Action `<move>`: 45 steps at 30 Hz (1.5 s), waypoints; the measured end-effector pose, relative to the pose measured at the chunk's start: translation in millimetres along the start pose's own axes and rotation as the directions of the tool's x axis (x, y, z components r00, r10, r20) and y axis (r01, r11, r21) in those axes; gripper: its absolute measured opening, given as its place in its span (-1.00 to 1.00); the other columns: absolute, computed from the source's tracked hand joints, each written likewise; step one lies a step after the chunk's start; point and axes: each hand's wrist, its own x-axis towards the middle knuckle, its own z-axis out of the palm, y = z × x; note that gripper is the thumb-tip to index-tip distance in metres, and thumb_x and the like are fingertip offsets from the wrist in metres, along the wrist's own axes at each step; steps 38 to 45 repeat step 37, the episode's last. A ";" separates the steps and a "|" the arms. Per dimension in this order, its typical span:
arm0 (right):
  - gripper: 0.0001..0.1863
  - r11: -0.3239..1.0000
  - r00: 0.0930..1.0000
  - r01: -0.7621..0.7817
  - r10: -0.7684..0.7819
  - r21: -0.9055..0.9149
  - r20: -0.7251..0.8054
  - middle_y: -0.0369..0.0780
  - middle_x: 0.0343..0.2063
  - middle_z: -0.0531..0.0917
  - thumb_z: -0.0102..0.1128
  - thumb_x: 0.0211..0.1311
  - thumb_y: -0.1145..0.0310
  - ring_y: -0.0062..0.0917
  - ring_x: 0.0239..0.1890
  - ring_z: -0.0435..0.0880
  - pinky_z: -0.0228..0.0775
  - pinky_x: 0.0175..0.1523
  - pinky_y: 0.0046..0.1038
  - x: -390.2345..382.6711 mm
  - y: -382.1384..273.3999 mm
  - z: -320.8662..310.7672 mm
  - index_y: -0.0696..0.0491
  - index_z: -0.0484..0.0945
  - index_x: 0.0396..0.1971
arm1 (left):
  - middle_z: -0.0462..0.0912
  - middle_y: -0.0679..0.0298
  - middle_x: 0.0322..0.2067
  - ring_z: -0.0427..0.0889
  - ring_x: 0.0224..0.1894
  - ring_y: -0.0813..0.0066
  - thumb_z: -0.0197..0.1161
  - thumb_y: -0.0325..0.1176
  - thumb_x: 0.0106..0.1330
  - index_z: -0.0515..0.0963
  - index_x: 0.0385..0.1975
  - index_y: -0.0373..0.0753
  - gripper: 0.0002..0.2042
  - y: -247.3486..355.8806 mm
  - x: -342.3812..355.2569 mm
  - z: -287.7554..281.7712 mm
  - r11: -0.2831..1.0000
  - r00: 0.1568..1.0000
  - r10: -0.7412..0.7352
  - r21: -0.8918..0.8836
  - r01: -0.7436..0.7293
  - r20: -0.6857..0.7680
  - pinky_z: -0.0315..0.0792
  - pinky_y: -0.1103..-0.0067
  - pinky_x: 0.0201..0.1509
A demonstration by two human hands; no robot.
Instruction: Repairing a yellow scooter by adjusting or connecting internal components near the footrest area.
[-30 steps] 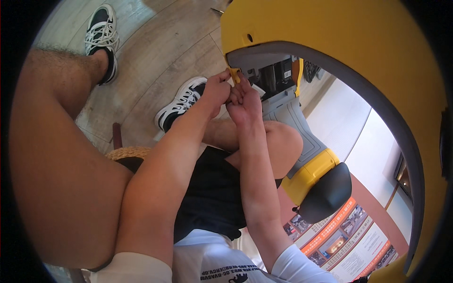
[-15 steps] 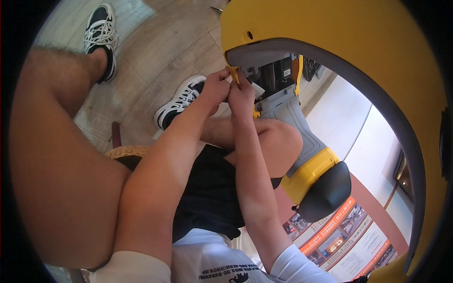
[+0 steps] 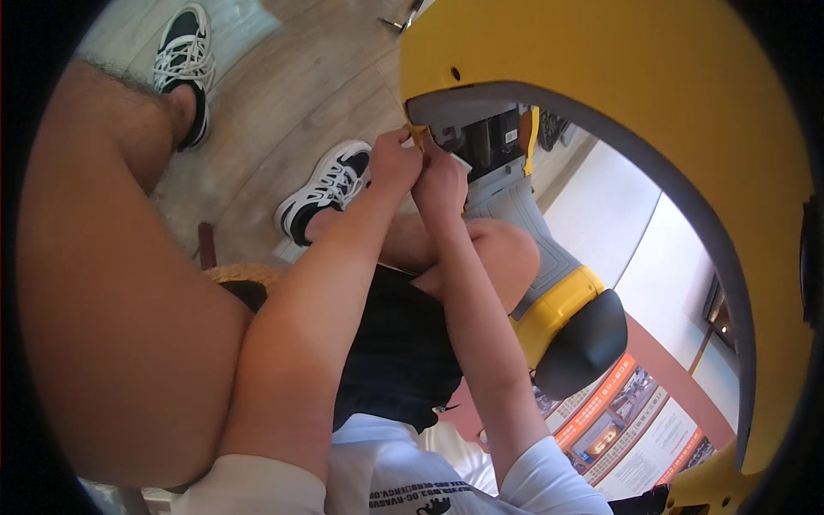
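My left hand (image 3: 397, 165) and my right hand (image 3: 440, 182) meet at the lower left corner of a large yellow shell (image 3: 549, 47) with a dark grey inner rim. A small yellow part (image 3: 419, 135) shows between my fingertips, and both hands are closed on it. Whether it is loose or joined to the shell is hidden by my fingers. Beside my right hand is the edge of a white piece (image 3: 461, 160). Just beyond lies an opened compartment with a black box (image 3: 491, 142) in it, part of what looks like a yellow scooter.
A grey footboard (image 3: 536, 232) leads to a yellow seat base with a black seat (image 3: 584, 348). My right knee (image 3: 506, 257) is close to the footboard. A dark thin object (image 3: 392, 24) lies on the wooden floor (image 3: 283, 112). A printed poster (image 3: 614, 429) stands at lower right.
The view has shifted slightly. Both hands have turned a little and stay together at the shell's corner, with less of the small yellow part showing.
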 end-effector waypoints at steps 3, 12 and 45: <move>-0.53 0.990 0.990 -0.089 0.100 0.106 -0.099 0.04 -0.49 0.62 0.03 0.10 0.44 -0.05 -0.37 0.62 0.44 -0.30 -0.14 -11.7 5.0 -5.5 0.06 0.49 0.09 | 0.62 -0.09 -0.13 0.58 0.01 -0.01 0.13 -0.41 0.02 0.61 -0.06 -0.16 -0.59 -4.8 -3.1 7.9 0.995 0.999 -0.046 -0.084 0.048 0.024 0.44 0.38 0.05; -0.73 0.582 0.961 -0.035 0.242 0.813 -0.132 -0.40 -0.49 0.47 0.01 0.36 0.39 -0.71 -0.50 0.36 0.25 -0.39 -0.59 -89.7 -9.4 -70.7 0.16 0.48 -0.02 | 0.55 -0.09 -0.01 0.49 0.10 0.01 0.10 -0.43 0.13 0.51 0.05 -0.29 -0.58 -30.9 5.7 -6.4 0.984 0.994 -0.009 0.175 0.028 -0.107 0.32 0.32 0.21; -0.72 -0.642 0.996 0.020 -0.058 0.766 -0.075 -0.26 -0.33 0.59 0.00 0.37 0.50 -0.54 -0.25 0.63 0.54 -0.05 -0.48 -212.1 41.8 -109.2 0.13 0.46 0.04 | 0.60 0.19 -0.01 0.61 -0.30 0.55 -0.09 -0.37 0.47 0.23 0.28 -0.11 -0.61 111.0 -139.5 -140.5 0.688 0.687 0.170 0.414 -0.596 0.707 0.45 0.62 -0.25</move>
